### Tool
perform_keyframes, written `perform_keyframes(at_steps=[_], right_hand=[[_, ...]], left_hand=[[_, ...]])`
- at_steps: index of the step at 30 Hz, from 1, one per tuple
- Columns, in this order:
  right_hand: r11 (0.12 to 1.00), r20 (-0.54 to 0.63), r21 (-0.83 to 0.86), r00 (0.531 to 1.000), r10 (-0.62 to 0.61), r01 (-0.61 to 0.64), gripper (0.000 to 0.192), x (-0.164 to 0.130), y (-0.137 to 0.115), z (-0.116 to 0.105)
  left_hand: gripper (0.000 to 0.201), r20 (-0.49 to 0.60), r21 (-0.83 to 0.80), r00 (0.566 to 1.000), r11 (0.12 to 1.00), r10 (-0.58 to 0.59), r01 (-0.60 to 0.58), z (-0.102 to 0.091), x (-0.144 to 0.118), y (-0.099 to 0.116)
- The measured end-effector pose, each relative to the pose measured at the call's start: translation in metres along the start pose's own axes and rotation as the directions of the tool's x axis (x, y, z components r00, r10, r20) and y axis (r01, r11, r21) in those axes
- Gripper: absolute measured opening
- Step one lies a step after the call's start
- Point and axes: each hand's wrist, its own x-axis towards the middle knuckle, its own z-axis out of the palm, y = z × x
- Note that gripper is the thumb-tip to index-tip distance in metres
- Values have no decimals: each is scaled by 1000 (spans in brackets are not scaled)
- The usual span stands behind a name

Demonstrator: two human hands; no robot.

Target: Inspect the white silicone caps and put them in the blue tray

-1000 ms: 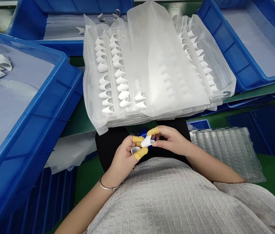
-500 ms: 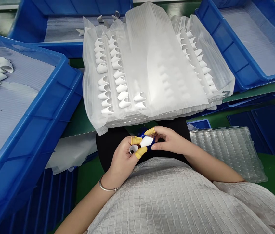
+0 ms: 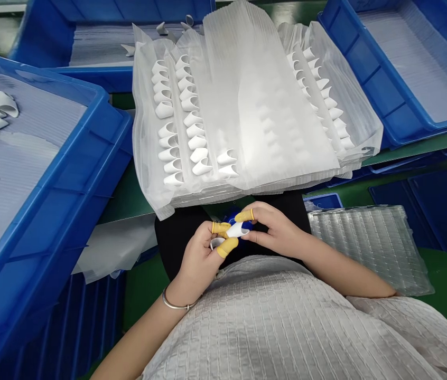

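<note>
Pinching white cap at lower centre | left hand and right hand both gripped it | long axis ran left-right between fingertips | second cap tucked in left palm

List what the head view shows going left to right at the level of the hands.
Big blue plastic bin with ribbed grey liner → left hand, yellow-cotted fingers → small white plastic cap pinched between both hands → right hand → clear ribbed plastic blister tray.
</note>
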Motion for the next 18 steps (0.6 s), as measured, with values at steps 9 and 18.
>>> perform_keyframes(at_steps=[9, 18], right_hand=[[942, 29, 261, 977, 210, -210, 23, 4, 0, 7], [950, -10, 262, 984, 177, -168, 26, 3, -3, 5]], left_hand=[[13, -69, 163, 960, 952, 271, -257, 1, 0, 1], [16, -67, 158, 981, 973, 181, -168, 2, 0, 0]])
